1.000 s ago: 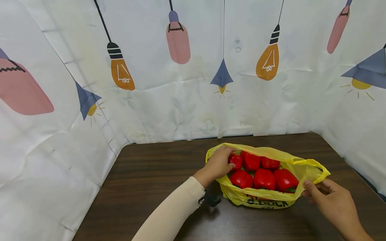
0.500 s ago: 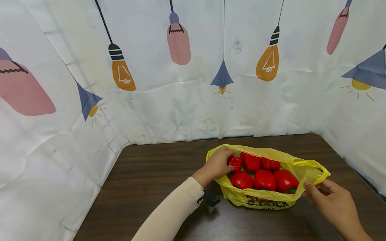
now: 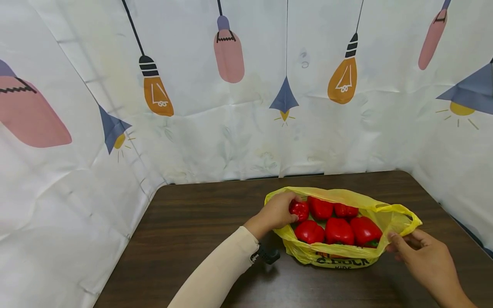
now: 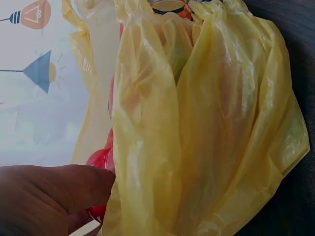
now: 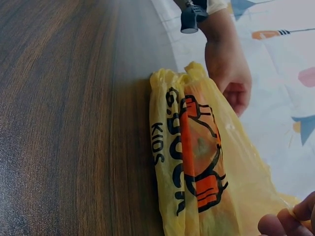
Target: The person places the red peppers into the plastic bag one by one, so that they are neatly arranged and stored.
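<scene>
A yellow plastic bag (image 3: 302,252) lies on the table with its mouth spread wide, several red bell peppers (image 3: 339,231) packed inside in two rows. My left hand (image 3: 276,211) reaches over the bag's left end and grips the red bell pepper (image 3: 299,210) in the back left corner, thumb on its near side. In the left wrist view the bag's wall (image 4: 216,128) hides most of that pepper. At the bag's right end my right hand (image 3: 427,252) pinches the rim between thumb and fingers, drawing it out to the right. Dark lettering and an orange print (image 5: 202,147) show on the bag's front.
The dark wood-grain table (image 3: 200,231) stretches left of the bag. A white curtain (image 3: 231,141) printed with hanging lamps stands behind the table and along both sides. A black wrist device (image 3: 268,253) sits on my left wrist, low over the table.
My left hand has shifted slightly left and nearer with the bell pepper in its grip, and the bag's left rim sank a little. The right hand holds its place.
</scene>
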`<state>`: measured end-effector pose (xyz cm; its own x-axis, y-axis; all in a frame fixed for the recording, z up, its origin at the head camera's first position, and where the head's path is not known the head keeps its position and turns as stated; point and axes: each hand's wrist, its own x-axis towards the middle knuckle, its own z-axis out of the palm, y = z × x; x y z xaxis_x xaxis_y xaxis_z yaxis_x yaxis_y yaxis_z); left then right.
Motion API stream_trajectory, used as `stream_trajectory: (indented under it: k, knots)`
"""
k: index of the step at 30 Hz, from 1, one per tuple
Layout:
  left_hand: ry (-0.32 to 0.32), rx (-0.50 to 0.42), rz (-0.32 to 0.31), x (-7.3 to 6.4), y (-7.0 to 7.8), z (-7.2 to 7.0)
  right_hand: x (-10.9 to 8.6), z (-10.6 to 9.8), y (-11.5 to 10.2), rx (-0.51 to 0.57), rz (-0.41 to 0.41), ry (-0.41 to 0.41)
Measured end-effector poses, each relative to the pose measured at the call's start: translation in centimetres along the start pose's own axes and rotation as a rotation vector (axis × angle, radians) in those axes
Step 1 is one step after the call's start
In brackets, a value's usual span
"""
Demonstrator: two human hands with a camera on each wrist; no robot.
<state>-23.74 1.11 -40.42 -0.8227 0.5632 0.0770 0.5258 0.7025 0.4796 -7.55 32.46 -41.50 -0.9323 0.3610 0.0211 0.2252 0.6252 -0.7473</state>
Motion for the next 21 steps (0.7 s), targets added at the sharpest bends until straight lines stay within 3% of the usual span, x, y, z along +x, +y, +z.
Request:
stream_trajectory:
  k: [3,11,21]
  knots:
    - [0.01,-0.018,0.012,0.0,-0.1,0.1,0.0,0.0,0.0,0.003,0.008,-0.008]
    - [0.077,0.071,0.024,0.2,-0.6,1.1,0.0,0.0,0.1,-0.001,0.014,-0.01]
    - [0.152,0.02,0.033,0.5,-1.0,1.5,0.1,0.1,0.0,0.011,0.023,0.006]
